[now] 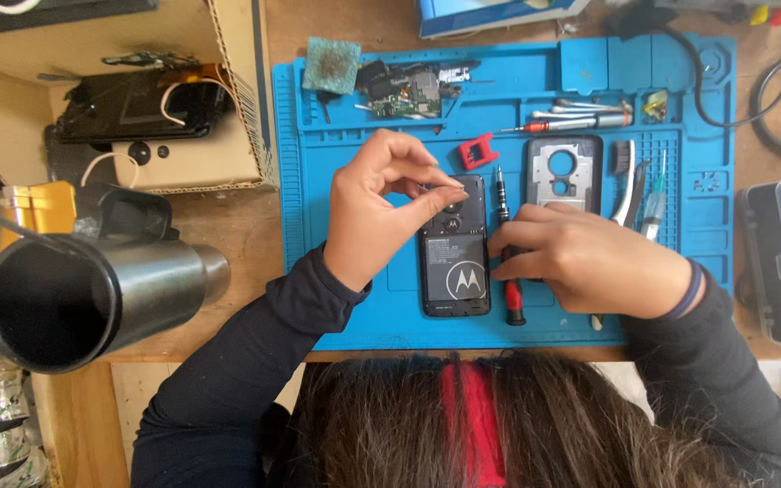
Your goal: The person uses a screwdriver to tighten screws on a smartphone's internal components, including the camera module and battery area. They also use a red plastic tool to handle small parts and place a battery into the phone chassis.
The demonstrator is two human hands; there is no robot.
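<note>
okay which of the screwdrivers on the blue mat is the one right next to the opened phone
The red-handled screwdriver, lying lengthwise between the phone and the right hand. The silver ones lie crosswise along the mat's top.

Left hand (381, 212) raised, thumb and forefinger pinched together — right hand (580, 258) lying flat, fingers pointing left.

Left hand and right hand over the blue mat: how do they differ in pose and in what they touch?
The left hand is raised, fingertips pinched together above the top of the opened black phone; the right hand lies flat and low on the blue silicone work mat. The left pinches something too small to tell, while the right rests against the red-handled screwdriver. Both wear dark long sleeves.
</note>
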